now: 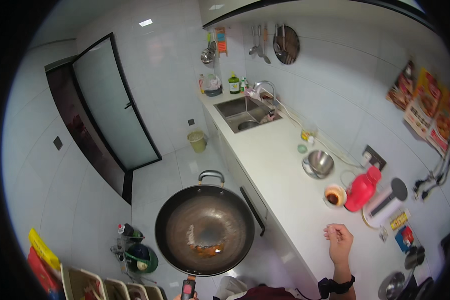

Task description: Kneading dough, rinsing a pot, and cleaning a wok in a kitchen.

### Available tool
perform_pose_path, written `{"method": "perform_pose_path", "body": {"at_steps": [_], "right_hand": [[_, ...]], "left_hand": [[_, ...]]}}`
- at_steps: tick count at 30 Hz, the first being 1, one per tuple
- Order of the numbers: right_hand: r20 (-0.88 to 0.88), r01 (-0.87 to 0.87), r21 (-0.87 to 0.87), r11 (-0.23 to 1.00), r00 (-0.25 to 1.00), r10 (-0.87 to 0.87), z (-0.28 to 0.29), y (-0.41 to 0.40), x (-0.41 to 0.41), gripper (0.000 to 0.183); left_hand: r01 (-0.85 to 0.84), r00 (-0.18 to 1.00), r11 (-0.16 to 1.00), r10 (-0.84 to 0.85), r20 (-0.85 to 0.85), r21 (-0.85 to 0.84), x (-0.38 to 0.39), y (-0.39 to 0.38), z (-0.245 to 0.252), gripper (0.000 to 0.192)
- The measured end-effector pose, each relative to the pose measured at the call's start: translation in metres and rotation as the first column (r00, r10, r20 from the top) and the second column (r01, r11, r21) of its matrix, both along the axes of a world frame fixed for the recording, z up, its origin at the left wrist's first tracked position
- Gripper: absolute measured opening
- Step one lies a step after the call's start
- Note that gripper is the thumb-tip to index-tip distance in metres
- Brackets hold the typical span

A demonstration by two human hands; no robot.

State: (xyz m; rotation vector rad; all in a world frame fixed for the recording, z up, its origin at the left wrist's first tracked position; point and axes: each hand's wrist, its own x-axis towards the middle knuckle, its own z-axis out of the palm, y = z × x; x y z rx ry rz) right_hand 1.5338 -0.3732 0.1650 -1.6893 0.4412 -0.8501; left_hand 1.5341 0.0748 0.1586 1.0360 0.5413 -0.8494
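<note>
A large dark wok [198, 221] hangs over the floor in front of me, beside the counter. It holds a little orange-brown liquid pooled toward the near side, with a pale streak next to it. At the bottom edge my left hand [194, 295], mostly cut off, grips the wok's long handle [188, 288]. My right hand [339, 242] hovers over the white counter, fingers curled in and nothing visible in them; a black band circles its wrist. Beyond it, a bowl with dark reddish sauce [333, 197] stands by a red bottle [363, 189].
Metal bowl [320, 162] and a white electric kettle [384, 204] stand along the counter [262, 157]. A sink [240, 116] lies at the far end. On the floor are a green bin [197, 141] and a bottle rack [135, 255]. Cream storage bins [82, 281] occupy the lower left.
</note>
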Motion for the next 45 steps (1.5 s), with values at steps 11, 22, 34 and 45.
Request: {"method": "perform_pose_path", "body": {"at_steps": [11,22,34,45], "right_hand": [[-0.063,0.066,-0.041,0.997,0.996,-0.068,-0.014,0.024,0.365,0.010],[-0.240,0.428,-0.036,0.903,0.873,-0.423,-0.058,-0.048,0.577,0.028],[0.019,0.468,-0.776,0.423,0.688,-0.726,-0.185,-0.312,0.987,0.017],[-0.486,0.198,-0.682,0.704,0.597,-0.638,-0.201,-0.341,1.016,0.013]], "left_hand": [[0.158,0.987,0.940,-0.141,0.079,-0.301,0.440,0.016,-0.048,0.022],[0.399,0.917,0.852,-0.375,0.137,-0.338,0.806,-0.090,-0.060,0.023],[0.532,0.820,0.783,-0.571,-0.034,-0.322,1.086,-0.240,-0.088,0.024],[0.607,0.700,0.695,-0.697,-0.154,-0.385,1.197,-0.329,-0.106,0.020]]}}
